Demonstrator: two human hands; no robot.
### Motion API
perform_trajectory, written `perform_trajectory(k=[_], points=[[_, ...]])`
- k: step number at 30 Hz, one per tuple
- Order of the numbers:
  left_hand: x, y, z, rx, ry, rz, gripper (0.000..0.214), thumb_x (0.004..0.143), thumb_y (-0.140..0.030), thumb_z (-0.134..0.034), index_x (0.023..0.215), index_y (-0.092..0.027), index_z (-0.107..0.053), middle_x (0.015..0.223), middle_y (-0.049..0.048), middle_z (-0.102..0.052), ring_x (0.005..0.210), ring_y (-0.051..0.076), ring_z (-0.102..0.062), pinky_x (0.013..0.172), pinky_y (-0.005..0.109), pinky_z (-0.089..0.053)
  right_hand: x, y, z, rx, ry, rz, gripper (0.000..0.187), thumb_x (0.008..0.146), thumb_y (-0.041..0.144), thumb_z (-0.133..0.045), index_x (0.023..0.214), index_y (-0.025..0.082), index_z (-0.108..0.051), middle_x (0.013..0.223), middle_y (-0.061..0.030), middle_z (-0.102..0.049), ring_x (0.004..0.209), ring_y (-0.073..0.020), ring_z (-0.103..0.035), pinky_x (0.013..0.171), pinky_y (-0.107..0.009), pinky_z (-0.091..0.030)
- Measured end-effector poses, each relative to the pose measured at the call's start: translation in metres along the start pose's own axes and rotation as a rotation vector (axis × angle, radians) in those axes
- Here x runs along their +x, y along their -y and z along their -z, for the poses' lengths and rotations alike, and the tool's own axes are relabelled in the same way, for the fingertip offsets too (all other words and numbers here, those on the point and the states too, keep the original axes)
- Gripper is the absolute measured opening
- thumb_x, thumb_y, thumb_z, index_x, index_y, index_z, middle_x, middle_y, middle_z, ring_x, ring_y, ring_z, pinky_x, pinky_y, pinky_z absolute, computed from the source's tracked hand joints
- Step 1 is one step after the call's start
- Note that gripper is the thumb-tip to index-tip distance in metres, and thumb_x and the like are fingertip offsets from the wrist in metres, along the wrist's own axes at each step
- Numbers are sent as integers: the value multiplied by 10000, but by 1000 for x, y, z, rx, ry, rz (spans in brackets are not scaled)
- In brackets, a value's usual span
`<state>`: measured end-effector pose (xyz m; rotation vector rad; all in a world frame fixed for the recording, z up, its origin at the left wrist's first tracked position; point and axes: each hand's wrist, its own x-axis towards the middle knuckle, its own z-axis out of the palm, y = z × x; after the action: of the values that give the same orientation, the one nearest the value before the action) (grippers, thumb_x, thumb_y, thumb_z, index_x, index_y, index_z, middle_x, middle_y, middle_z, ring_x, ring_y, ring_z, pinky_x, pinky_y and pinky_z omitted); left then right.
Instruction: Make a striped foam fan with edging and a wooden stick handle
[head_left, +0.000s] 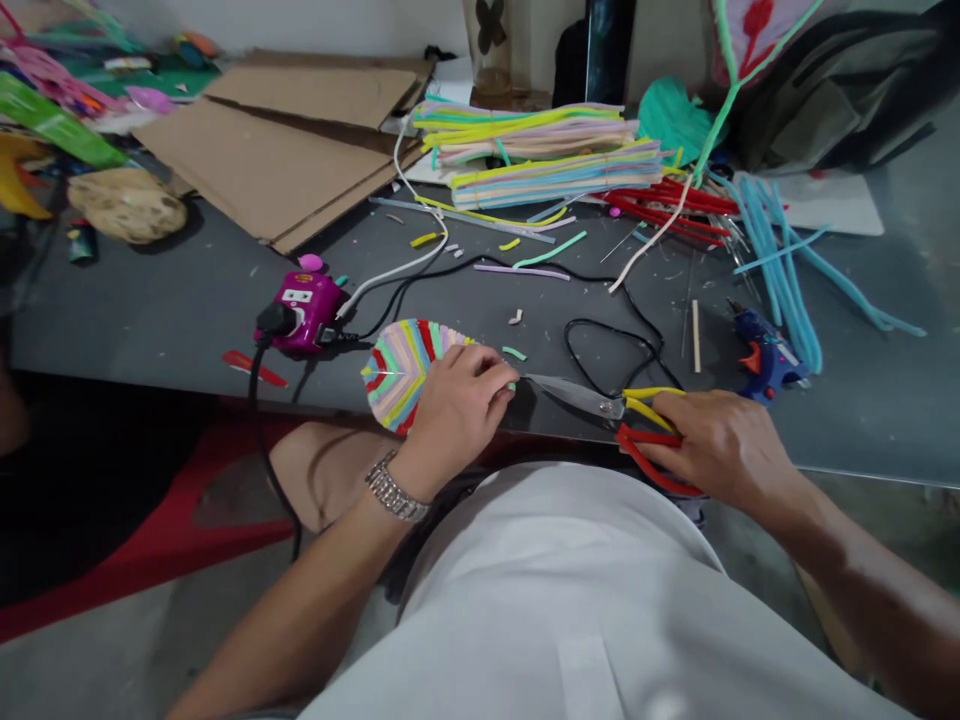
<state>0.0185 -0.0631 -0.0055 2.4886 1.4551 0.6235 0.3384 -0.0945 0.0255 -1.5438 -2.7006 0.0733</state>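
A leaf-shaped piece of striped, multicoloured pipe cleaners [397, 370] lies at the table's front edge. My left hand [459, 395] rests over its right part, fingers closed on it, so that part is hidden. In my right hand [731, 440] is a pair of scissors [581, 397], with one yellow and one red handle. Their blades point left and look nearly together, the tip close to my left fingertips. A short green offcut [515, 353] lies just beyond those fingers.
A purple power adapter [306, 310] with black cables stands left of the leaf. To the right lies a blue glue gun [769, 350]. Behind are pipe cleaner bundles [540, 150], cardboard sheets [277, 150] and blue pipe cleaners [780, 270]. Another person's leg shows at lower left.
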Motion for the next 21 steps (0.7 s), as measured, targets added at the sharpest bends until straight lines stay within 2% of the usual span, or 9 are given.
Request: perform_trajectory(k=[4, 7, 10, 13, 21], points=[[5, 4, 10, 90, 122, -129, 141, 1018, -183, -563, 1007, -203, -702, 1123, 103, -650, 1006, 270, -556, 892, 442, -504, -1, -2, 0, 7, -15, -6, 405, 1019, 513, -528, 777, 212, -650, 669, -42, -656, 589, -185, -541, 634, -319, -260], [11, 10, 16, 58, 174, -171, 108, 1024, -207, -576, 1016, -193, -683, 1101, 100, -640, 1001, 263, -556, 907, 438, -502, -2, -4, -1, 15, -43, -5, 421, 1022, 517, -523, 762, 210, -648, 664, -42, -654, 584, -182, -543, 629, -316, -263], [16, 16, 20, 9, 191, -190, 88, 1022, -235, -600, 1040, -189, -673, 1081, 90, -633, 991, 253, -570, 909, 429, -504, -3, -6, -1, 34, -55, -7, 415, 1015, 511, -534, 753, 210, -645, 655, -40, -647, 576, -178, -544, 619, -315, -257], [20, 21, 21, -11, 216, -214, 133, 1046, -232, -548, 1038, -199, -677, 1073, 82, -624, 980, 239, -574, 912, 419, -500, -5, -8, -1, 57, -28, -10, 380, 1008, 490, -540, 770, 215, -649, 661, -45, -653, 580, -186, -559, 613, -321, -255], [21, 24, 19, 26, 169, -300, 244, 1034, -103, -465, 983, -191, -686, 1071, 96, -626, 933, 232, -547, 842, 391, -485, 2, -3, 4, 1, 84, 1, 288, 968, 465, -609, 814, 226, -656, 724, -78, -720, 623, -230, -620, 617, -342, -236]])
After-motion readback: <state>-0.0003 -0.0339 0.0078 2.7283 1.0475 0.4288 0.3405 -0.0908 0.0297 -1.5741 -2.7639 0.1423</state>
